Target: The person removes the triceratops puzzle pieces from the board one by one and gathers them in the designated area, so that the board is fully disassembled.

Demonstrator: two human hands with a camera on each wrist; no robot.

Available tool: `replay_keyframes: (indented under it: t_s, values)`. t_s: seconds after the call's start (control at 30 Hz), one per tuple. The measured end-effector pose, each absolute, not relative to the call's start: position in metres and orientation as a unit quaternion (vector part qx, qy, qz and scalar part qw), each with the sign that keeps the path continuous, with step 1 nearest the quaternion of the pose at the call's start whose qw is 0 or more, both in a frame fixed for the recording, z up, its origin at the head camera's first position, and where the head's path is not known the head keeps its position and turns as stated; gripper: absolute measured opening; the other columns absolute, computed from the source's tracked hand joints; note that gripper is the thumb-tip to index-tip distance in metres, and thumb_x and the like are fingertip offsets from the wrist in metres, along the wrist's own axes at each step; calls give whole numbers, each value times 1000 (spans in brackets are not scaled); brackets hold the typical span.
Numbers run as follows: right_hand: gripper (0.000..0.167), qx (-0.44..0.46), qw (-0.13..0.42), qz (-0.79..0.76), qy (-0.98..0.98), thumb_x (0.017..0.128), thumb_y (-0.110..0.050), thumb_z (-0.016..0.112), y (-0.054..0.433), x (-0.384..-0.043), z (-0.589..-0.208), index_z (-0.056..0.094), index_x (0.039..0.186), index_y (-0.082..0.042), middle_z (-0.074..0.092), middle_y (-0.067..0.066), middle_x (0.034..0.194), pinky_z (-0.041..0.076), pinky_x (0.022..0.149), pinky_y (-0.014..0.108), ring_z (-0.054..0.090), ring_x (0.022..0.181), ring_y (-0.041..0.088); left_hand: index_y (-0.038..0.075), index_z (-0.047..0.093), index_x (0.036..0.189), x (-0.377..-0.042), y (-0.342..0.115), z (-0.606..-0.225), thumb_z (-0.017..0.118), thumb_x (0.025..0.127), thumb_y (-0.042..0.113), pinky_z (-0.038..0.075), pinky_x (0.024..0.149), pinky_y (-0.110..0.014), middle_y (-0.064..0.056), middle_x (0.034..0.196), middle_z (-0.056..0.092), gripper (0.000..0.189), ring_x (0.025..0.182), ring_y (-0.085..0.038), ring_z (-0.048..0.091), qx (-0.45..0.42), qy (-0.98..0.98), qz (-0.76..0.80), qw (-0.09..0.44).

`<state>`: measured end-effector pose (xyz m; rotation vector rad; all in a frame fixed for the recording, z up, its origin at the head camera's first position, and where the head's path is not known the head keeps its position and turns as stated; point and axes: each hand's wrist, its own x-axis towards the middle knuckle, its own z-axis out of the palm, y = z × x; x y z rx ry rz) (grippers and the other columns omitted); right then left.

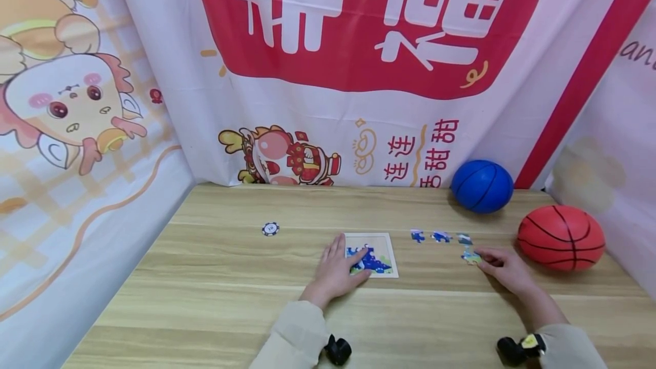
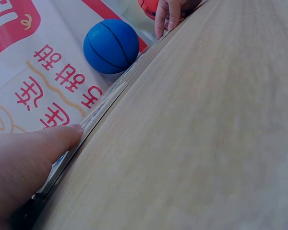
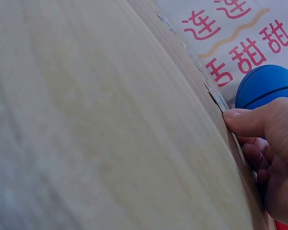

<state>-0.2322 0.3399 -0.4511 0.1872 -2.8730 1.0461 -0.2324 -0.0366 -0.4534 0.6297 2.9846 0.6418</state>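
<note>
Your left hand (image 1: 334, 271), fingers extended, rests across left side of puzzle tray (image 1: 380, 241), likely steadying it on desk (image 1: 220, 289); your right hand (image 1: 508, 270) pinches puzzle piece (image 1: 469, 257) at edge, probably for control; three loose pieces (image 1: 439, 237) lie spread nearby, presumably for easy picking

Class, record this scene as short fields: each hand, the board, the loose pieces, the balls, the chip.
Left hand: rests on the board
Right hand: pinches a piece
Board state: partly filled, partly hidden
Other loose pieces: three, right of the board in the head view
Blue ball: at the table's back
Red ball: beyond the right hand, to its right
Chip: left of the board
</note>
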Motion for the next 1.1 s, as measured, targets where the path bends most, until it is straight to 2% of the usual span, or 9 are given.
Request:
replay_keyframes:
  t_s: [0.2, 0.43, 0.63, 0.83, 1.0, 1.1]
  values:
    - [33, 62, 28, 340, -938, 81, -10, 59, 342, -234, -452, 56, 111, 3, 55, 14, 97, 39, 65, 31, 46, 78, 20, 30, 37, 131, -232, -37, -453, 39, 82, 57, 3, 100, -45, -18, 141, 0, 56, 128, -29, -3, 200, 958, 204, 16]
    - [40, 32, 33, 367, -929, 79, -12, 61, 339, -231, -449, 53, 113, 5, 54, 10, 87, 38, 62, 26, 44, 75, 16, 30, 37, 131, -231, -37, -452, 40, 83, 56, 3, 100, -44, -18, 141, 0, 55, 128, -28, -3, 200, 958, 207, 19]
    - [51, -15, 14, 412, -911, 83, -25, 57, 334, -228, -436, 43, 122, 4, 50, 14, 94, 37, 63, 26, 42, 82, 22, 30, 37, 131, -232, -37, -454, 40, 82, 56, 4, 100, -45, -18, 141, 2, 56, 128, -28, -2, 199, 957, 209, 13]
    - [52, 1, -17, 435, -900, 86, -32, 52, 322, -228, -422, 41, 127, -2, 48, 15, 101, 37, 66, 30, 41, 87, 26, 30, 37, 131, -231, -36, -454, 41, 82, 56, 3, 100, -44, -17, 142, 2, 56, 128, -28, -2, 197, 957, 210, 12]
    - [47, 43, -14, 470, -882, 86, -26, 53, 295, -233, -416, 43, 124, -1, 49, 15, 98, 40, 65, 33, 44, 84, 26, 30, 34, 133, -232, -37, -454, 41, 81, 57, 4, 100, -44, -17, 142, 2, 59, 128, -28, -1, 196, 955, 221, 14]
    - [43, 65, -15, 492, -868, 86, -22, 53, 275, -237, -415, 45, 123, -1, 49, 15, 96, 40, 70, 34, 45, 85, 26, 27, 32, 134, -233, -39, -453, 44, 81, 56, 6, 100, -45, -18, 142, 3, 62, 128, -30, 1, 195, 953, 231, 9]
